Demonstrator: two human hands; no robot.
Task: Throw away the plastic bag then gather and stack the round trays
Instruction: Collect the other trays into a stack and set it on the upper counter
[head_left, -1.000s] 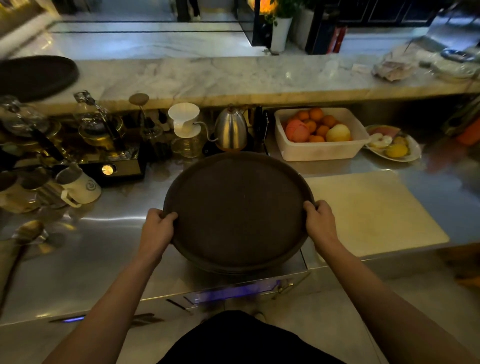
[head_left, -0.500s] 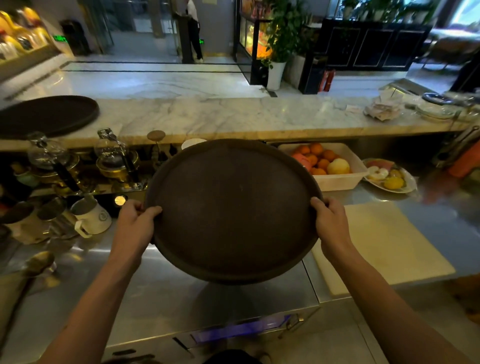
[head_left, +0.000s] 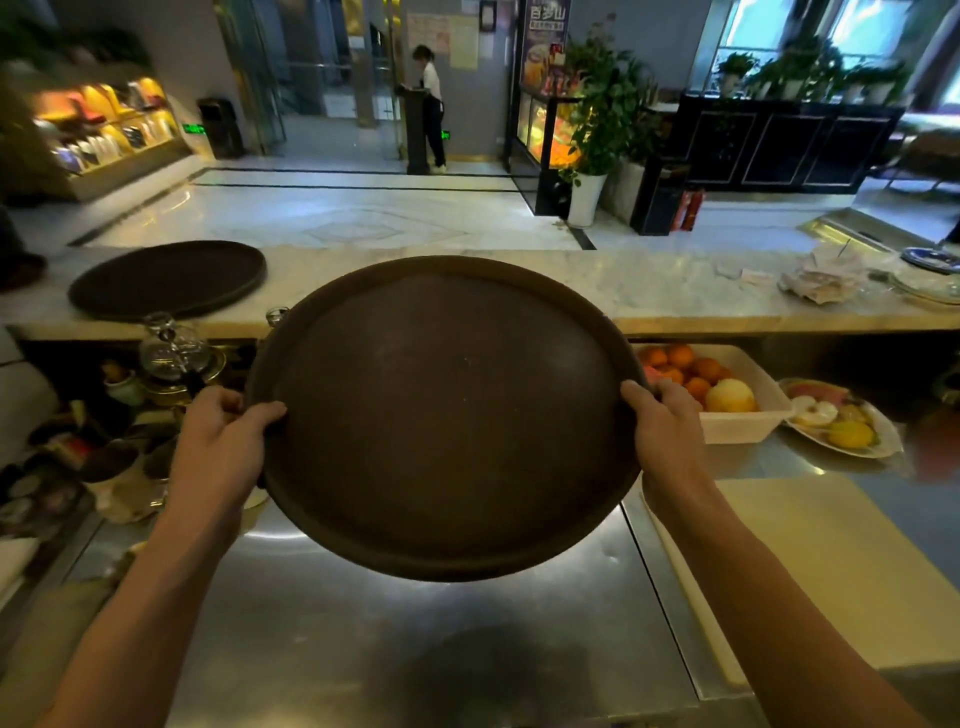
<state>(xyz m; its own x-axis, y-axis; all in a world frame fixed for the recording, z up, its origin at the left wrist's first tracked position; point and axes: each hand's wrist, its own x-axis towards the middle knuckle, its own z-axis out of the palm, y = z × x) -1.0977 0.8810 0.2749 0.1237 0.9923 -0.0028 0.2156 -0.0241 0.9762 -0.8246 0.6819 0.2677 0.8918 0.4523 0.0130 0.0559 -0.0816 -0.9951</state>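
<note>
Head view is showing two round trays, and the held tray (head_left: 447, 415) is serving as the landmark. Well to its upper left, the second tray (head_left: 169, 278) is lying flat on the marble desk (head_left: 675, 291), apart from everything else, likely waiting as the base of the stack. Below and to the left of the held tray, glass coffee gear (head_left: 171, 348) is crowding the lower steel desk (head_left: 415, 649). At the held tray's left rim, the left hand (head_left: 221, 449) is closing around the edge, thumb on top and fingers curling beneath. The tray itself is hanging in the air above the steel desk, tipped slightly toward the camera; a grip on opposite rims seems meant to keep so wide a disc level while carrying it. At its right rim, the right hand (head_left: 662, 436) is clamping the edge the same way. Just right of that hand, one white tub of fruit (head_left: 727, 395) is sitting beside one plate of cut fruit (head_left: 841, 423), with one cutting board (head_left: 831, 571) below them. No plastic bag is showing.
</note>
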